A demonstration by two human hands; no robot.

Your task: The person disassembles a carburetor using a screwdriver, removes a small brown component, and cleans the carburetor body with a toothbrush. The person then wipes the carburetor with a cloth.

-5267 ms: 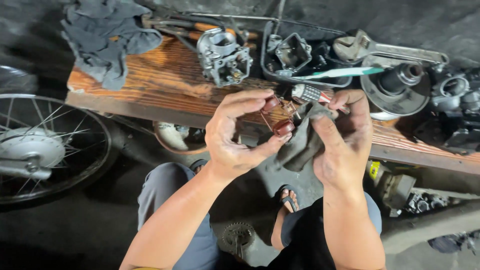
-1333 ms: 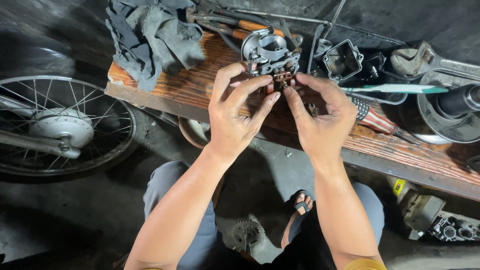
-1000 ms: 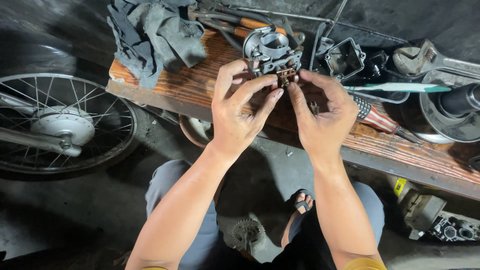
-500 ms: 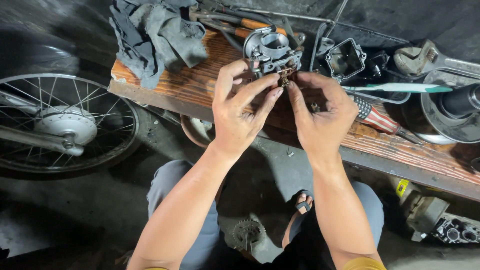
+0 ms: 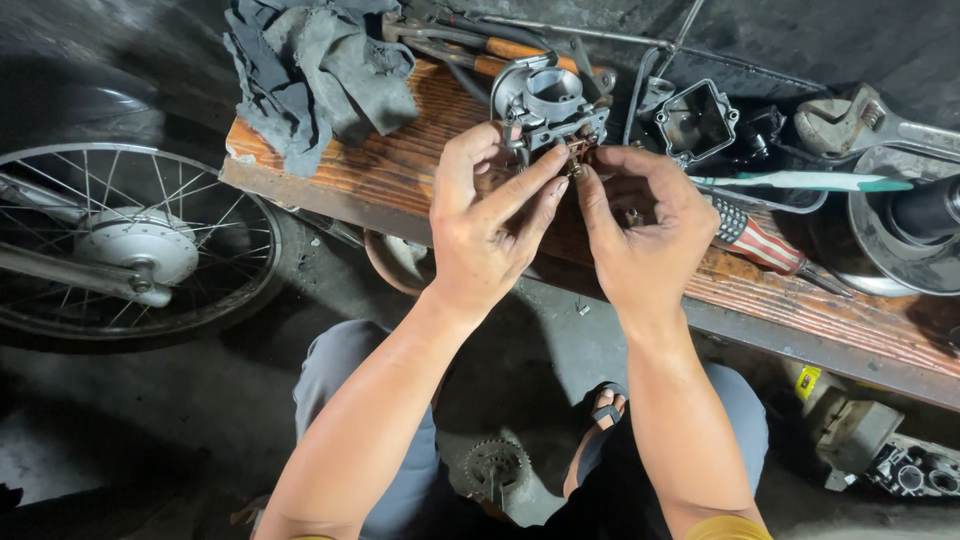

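Left hand and right hand pinching a small brass part between fingertips, meeting at twelve o'clock above the wooden board, carburetor body sitting just beyond, grey rag lying at ten o'clock, spoked wheel resting at nine o'clock.

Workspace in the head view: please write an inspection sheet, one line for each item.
Surface: worn wooden plank used as a bench.
Job's things: metal carburettor body; small brass part at its side.
Clutter: grey rag, open metal housing, striped-handle screwdriver, toothbrush, wrench.
Hands: left hand and right hand pinch the brass part against the carburettor.
Cables: thin dark cable loops behind.
Surroundings: spoked wheel, dark floor.
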